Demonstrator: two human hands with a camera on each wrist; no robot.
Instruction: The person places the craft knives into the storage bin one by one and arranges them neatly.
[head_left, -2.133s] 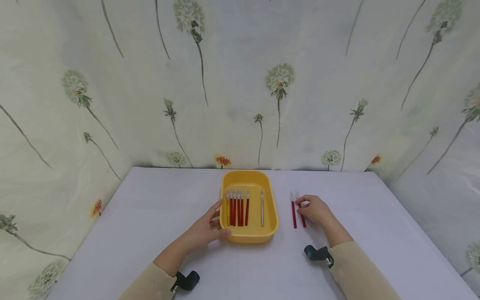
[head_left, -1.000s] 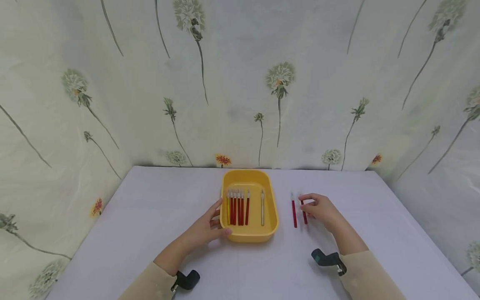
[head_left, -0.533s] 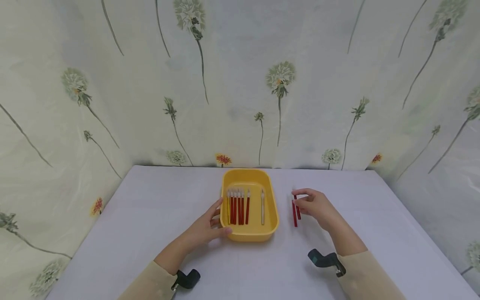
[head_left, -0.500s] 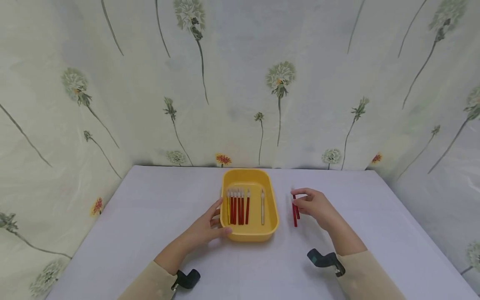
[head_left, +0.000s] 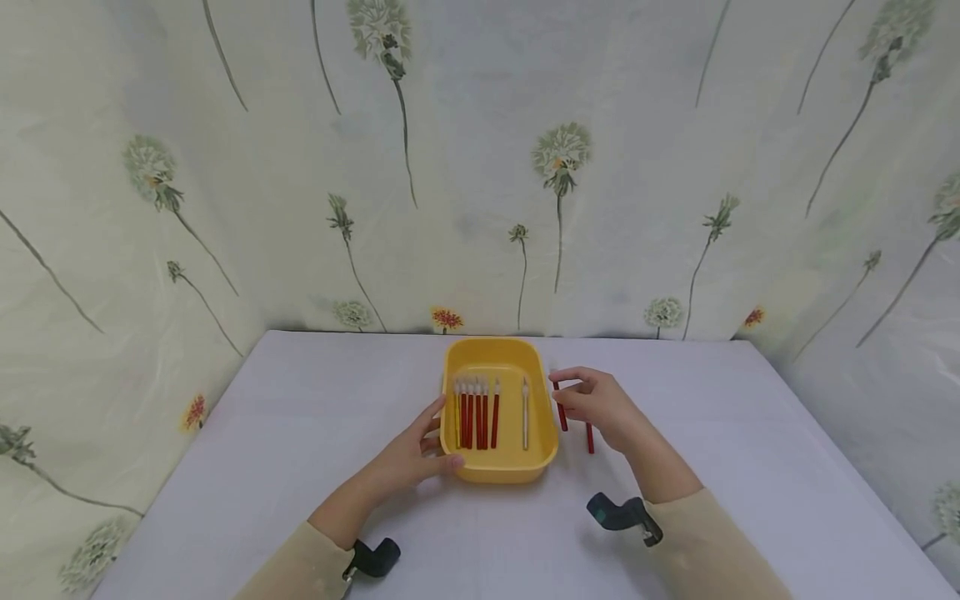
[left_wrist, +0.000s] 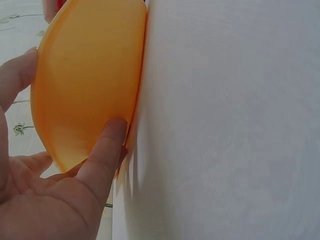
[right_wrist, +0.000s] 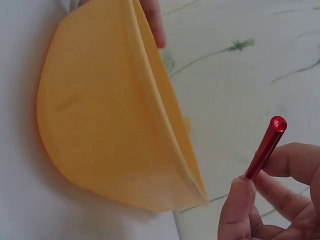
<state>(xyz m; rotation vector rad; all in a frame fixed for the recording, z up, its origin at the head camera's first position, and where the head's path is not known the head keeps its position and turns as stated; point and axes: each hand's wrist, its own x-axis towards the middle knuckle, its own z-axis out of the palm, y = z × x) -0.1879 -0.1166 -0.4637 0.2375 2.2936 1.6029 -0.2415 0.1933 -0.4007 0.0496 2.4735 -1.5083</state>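
A yellow tray (head_left: 543, 433) stands mid-table with several red-handled brushes (head_left: 476, 417) and one pale brush (head_left: 524, 414) lying in it. My left hand (head_left: 408, 458) rests against the tray's left wall (left_wrist: 85, 95), thumb and fingers straight along it. My right hand (head_left: 596, 402) pinches a red brush (head_left: 558, 410) between thumb and fingers, lifted just off the tray's right rim; its red handle end (right_wrist: 267, 145) shows in the right wrist view beside the tray (right_wrist: 110, 125). Another red brush (head_left: 590, 439) lies on the table under that hand.
The white table (head_left: 285, 433) is walled by a flowered cloth backdrop (head_left: 480, 167) at the back and both sides. Black wrist camera mounts (head_left: 618, 512) sit on both forearms.
My right hand has picked one red brush off the table and carried it left toward the tray's right rim. The other brush stayed on the table. The left hand has not moved.
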